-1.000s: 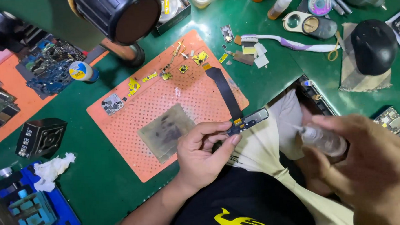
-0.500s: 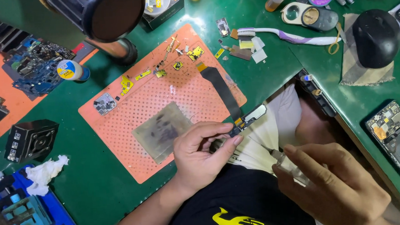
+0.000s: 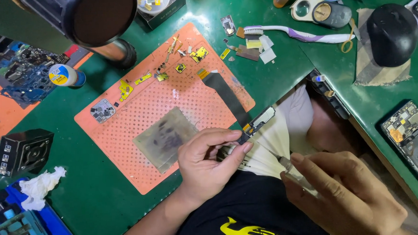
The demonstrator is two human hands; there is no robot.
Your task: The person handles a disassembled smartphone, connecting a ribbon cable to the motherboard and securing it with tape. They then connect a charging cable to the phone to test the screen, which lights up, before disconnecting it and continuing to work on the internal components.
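Head view, looking down at a green repair surface (image 3: 69, 152): the left hand (image 3: 206, 164) pinches the small connector board (image 3: 258, 121) at the end of a black flex cable (image 3: 227, 95), thumb and forefinger closed on it just off the near edge of the orange perforated mat (image 3: 134, 135), where the cable trails back toward a scatter of yellow and gold parts (image 3: 178, 62). The right hand (image 3: 344, 194), which a second ago held its clear syringe-like applicator (image 3: 291, 170) higher and farther right, has come down and inward; its fingers are wrapped around the barrel, and the fine tip now points at the held connector, close to the left thumb but apparently short of touching. That closing gap suggests the work has moved from fetching the tool to applying it at the connector. A greyish square pad (image 3: 165, 138) lies on the mat beside the left hand; a purple toothbrush (image 3: 299, 33), a black mouse (image 3: 391, 34) and an opened phone (image 3: 414, 139) lie well apart.
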